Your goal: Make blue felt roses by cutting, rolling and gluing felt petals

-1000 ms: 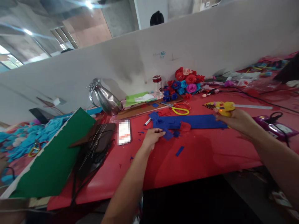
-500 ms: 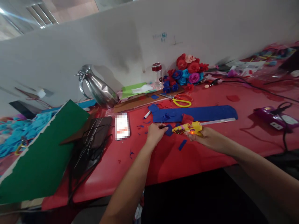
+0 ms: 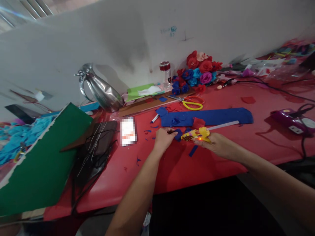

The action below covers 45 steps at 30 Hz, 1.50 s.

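Note:
My left hand (image 3: 164,139) pinches a small dark blue paper piece (image 3: 178,134) above the red table. In my right hand (image 3: 218,143) is a yellow glue gun (image 3: 200,133) with a small orange light lit, its nozzle close to the blue piece. A whitish glue stick (image 3: 225,125) juts from the gun's back end. Behind both hands lies a long blue paper strip (image 3: 221,117), with a red paper scrap (image 3: 198,123) on it. A short blue strip (image 3: 193,151) rests on the table below the gun.
Yellow-handled scissors (image 3: 192,104), a marker (image 3: 155,118) and paper flowers (image 3: 197,72) lie behind the strip. A metal jug (image 3: 102,90) and glass jar (image 3: 165,77) stand by the wall. A green board (image 3: 46,160) is at left, a purple power socket (image 3: 291,122) at right.
The view has shifted slightly. The glue stick's rear end has swung away from the blue strip's right end and a little left. Both hands keep their holds.

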### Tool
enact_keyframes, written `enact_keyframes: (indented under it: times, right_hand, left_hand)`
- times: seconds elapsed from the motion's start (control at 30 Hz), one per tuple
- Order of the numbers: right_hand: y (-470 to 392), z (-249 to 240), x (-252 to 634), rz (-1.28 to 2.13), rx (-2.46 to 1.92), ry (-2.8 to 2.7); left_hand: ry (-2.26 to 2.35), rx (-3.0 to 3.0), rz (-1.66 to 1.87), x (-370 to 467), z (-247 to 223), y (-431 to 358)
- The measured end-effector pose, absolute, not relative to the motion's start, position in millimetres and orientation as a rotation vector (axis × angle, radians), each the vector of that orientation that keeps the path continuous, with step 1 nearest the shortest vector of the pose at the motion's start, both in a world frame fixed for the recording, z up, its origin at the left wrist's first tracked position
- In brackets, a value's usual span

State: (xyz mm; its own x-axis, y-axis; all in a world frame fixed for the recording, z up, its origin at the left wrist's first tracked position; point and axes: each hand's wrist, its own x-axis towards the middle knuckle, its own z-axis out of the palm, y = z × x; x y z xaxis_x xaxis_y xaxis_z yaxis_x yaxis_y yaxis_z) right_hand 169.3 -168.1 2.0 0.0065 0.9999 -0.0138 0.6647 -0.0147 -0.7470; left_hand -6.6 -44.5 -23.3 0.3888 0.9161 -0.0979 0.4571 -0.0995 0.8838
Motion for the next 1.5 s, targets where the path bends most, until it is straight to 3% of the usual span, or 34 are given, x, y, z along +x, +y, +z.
enact_keyframes:
  times: [0.7,0.97,1.23,1.5]
  right_hand:
    - [-166,5,183,0.693,-1.791,-1.814]
    - [-180,-9,193,0.428,-1.98,-2.065]
    - [-175,-3,192,0.093,-1.68,-2.223]
    - [-178,16,184,0.148,-1.872,-2.138]
  left_hand:
    - [1.211,1.704,0.587,-9,-21,-46]
    - [1.2,1.69,0.613,-10,-25,-44]
    - [1.219,1.779,0.512,-11,-23,-44]
    - [1.215,1.785,0.514,-10,-24,-42]
